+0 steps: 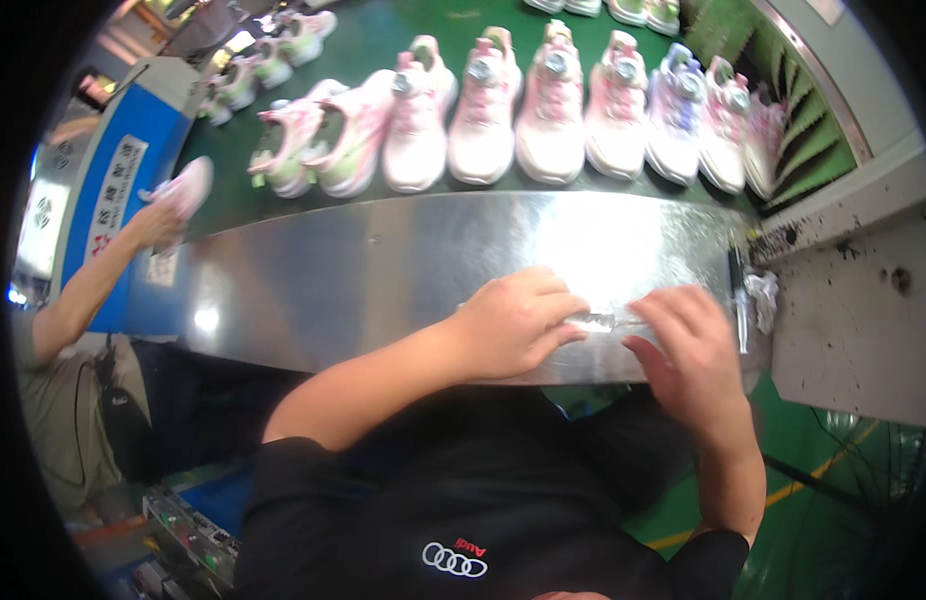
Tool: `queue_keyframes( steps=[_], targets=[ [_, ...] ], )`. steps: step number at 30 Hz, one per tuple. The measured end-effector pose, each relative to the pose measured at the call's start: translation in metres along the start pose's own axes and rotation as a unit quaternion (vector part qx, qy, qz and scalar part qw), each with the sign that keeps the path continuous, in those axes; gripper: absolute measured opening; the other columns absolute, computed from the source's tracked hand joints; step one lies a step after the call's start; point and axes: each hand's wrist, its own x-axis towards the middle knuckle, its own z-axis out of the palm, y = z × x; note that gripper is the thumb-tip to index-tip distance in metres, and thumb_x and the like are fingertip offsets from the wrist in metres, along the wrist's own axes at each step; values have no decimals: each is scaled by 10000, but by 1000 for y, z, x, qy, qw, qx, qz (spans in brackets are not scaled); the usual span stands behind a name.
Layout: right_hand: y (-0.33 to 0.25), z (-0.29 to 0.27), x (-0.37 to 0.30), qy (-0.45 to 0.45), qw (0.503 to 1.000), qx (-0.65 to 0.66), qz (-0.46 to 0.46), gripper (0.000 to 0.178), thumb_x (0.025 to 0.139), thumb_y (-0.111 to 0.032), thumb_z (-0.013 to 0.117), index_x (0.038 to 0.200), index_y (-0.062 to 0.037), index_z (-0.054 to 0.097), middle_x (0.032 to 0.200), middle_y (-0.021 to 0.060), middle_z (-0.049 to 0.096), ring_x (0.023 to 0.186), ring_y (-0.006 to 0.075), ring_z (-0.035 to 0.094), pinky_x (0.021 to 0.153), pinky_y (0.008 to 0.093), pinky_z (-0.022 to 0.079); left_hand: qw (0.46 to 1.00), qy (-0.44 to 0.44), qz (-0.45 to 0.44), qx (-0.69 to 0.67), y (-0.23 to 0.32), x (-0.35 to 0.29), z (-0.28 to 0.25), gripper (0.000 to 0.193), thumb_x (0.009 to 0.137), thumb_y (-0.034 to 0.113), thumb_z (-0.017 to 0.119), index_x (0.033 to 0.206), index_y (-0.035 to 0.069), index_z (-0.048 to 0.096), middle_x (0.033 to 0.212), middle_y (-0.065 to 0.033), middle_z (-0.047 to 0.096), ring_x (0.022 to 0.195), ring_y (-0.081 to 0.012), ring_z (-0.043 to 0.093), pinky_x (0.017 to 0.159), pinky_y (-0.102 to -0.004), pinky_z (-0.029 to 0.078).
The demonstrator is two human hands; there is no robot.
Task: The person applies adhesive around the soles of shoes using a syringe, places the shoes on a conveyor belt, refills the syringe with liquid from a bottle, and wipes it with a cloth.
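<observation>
Over the metal work table (313,260), my left hand (518,325) pinches a small, narrow, shiny piece (595,322) between thumb and fingers. It looks clear or silvery and is too blurred to name. Just right of it is my right hand (688,355), its fingers curved and the thumb apart from them. A thin part of the shiny piece may reach into that gap, but I cannot make out any grip there. Beyond the table stands a row of sneakers (551,120), mostly white and pink, with round dials at the laces; one has purple laces (678,110).
At left, another person's hand (163,222) holds a pink-white shoe (190,188) beside a blue machine panel (133,180). A dark pen-like tool (740,300) and crumpled white material (762,290) lie at the table's right end. Green flaps (818,130) hang in the machine opening at far right.
</observation>
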Motion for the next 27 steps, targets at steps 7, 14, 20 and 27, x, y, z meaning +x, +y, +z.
queue_keyframes(
  steps=[7, 14, 20, 27],
  targets=[
    [-21, 16, 9, 100, 993, 51, -39, 673, 637, -292, 793, 1192, -41, 505, 1135, 155, 502, 969, 336, 525, 821, 417, 443, 720, 103, -160, -668, 8, 13, -20, 300, 937, 226, 517, 1092, -24, 576, 1253, -109, 474, 1093, -176, 505, 929, -334, 419],
    [-40, 40, 21, 85, 988, 108, -74, 808, 592, -417, 796, 1273, -128, 471, 1262, 200, 406, 1059, 367, 443, 882, 450, 380, 594, 45, -167, -786, 29, 25, -20, 326, 936, 263, 490, 1068, -24, 574, 1446, -135, 272, 1329, -267, 291, 1057, -430, 318],
    [-42, 43, 17, 136, 988, 0, -78, 841, 590, -476, 761, 1287, -130, 443, 1245, 186, 417, 1037, 331, 449, 869, 449, 365, 652, 67, -107, -748, 24, 25, -17, 317, 932, 247, 507, 1077, -23, 588, 1472, -143, 226, 1360, -278, 245, 1057, -439, 328],
    [-36, 50, 13, 161, 982, -19, -99, 888, 564, -398, 781, 1316, -136, 386, 1261, 164, 423, 1048, 314, 472, 863, 449, 351, 625, 65, -82, -773, 25, 30, -10, 338, 931, 256, 511, 1117, -21, 566, 1456, -153, 248, 1348, -292, 264, 1054, -454, 345]
  ],
)
